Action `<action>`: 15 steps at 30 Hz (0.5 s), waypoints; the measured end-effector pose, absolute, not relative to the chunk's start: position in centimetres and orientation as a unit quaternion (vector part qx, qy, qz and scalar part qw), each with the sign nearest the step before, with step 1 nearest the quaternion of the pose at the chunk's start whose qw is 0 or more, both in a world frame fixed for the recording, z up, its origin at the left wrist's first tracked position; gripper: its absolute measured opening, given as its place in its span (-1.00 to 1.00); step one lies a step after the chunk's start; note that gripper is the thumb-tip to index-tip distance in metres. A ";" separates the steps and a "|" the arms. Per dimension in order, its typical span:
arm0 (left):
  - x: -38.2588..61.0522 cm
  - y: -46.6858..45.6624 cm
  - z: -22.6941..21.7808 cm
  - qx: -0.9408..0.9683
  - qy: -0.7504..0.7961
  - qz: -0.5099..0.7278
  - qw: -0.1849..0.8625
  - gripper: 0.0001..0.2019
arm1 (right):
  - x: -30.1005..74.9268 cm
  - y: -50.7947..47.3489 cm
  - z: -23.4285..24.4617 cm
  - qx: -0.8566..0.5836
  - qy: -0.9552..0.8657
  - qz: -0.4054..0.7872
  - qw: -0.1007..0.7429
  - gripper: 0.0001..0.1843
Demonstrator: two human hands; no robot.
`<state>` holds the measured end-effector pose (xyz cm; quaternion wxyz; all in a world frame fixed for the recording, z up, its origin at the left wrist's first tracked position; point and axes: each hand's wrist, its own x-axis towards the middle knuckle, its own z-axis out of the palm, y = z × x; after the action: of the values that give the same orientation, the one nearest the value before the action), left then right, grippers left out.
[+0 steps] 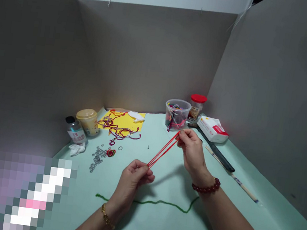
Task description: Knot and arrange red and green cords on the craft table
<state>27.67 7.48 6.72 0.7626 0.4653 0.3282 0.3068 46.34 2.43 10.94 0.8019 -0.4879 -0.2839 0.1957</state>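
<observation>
My left hand (133,182) and my right hand (191,150) hold a doubled red cord (162,150) stretched taut between them. The left fingers curl around one end, and the right thumb and fingertips pinch the other. A thin green yarn (153,202) lies in a wavy line on the pale green mat (162,180) just below my hands, not touching them. My left wrist wears a gold chain bracelet (106,216), and my right wrist wears a red bead bracelet (206,186).
Tangled cords lie on yellow paper (121,124). Nearby are small metal rings (97,158), a bottle (75,129) and a cup (88,121). At the back right stand a clear tub (177,114), a red-lidded jar (196,107) and a tissue pack (212,129). Grey walls surround the mat.
</observation>
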 end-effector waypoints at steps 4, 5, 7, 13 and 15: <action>27.8 8.0 6.4 0.474 0.331 0.316 0.753 -0.70 | 46.1 2.1 11.1 -0.448 -0.283 0.236 0.814 -0.77; 27.8 8.1 6.2 0.476 0.328 0.313 0.753 -0.69 | 46.0 2.0 11.2 -0.439 -0.280 0.250 0.817 -0.77; 27.8 8.3 5.9 0.477 0.325 0.310 0.756 -0.68 | 45.9 1.7 11.4 -0.424 -0.283 0.280 0.814 -0.76; 27.5 8.6 5.7 0.471 0.314 0.291 0.771 -0.69 | 46.0 1.5 11.6 -0.438 -0.334 0.274 0.788 -0.73; 27.4 8.6 5.7 0.480 0.314 0.278 0.771 -0.70 | 46.1 1.6 11.5 -0.443 -0.335 0.255 0.791 -0.73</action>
<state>27.44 8.58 5.75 0.7709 0.4797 0.3140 0.2776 46.09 1.61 11.48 0.7910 -0.4432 -0.3355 0.2555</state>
